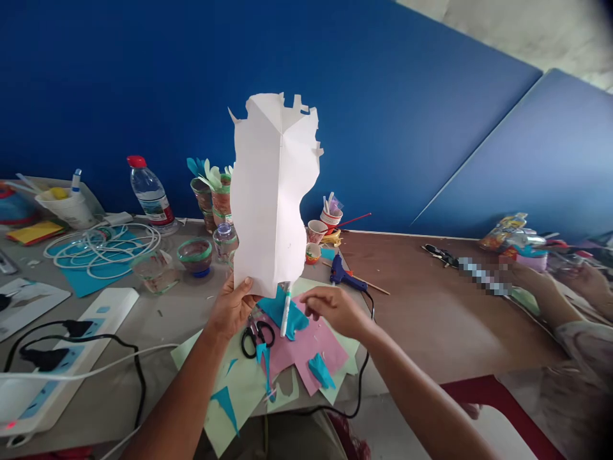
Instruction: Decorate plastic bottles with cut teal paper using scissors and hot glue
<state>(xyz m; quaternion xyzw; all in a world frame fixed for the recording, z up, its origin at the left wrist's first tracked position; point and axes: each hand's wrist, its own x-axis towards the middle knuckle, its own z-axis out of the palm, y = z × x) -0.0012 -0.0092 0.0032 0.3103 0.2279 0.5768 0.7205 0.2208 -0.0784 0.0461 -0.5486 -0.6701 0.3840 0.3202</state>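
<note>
My left hand pinches the bottom edge of a tall white paper cut-out and holds it upright above the table. A white marker pen hangs below the paper's lower edge, over a teal paper scrap. My right hand hovers just right of the pen with its fingers curled and nothing visibly in them. Black scissors lie under my left hand on pink paper and pale green sheets.
A blue glue gun, paper cups, decorated pots, a water bottle, coiled white cable and a white power strip crowd the table. Another person's hands work at the right.
</note>
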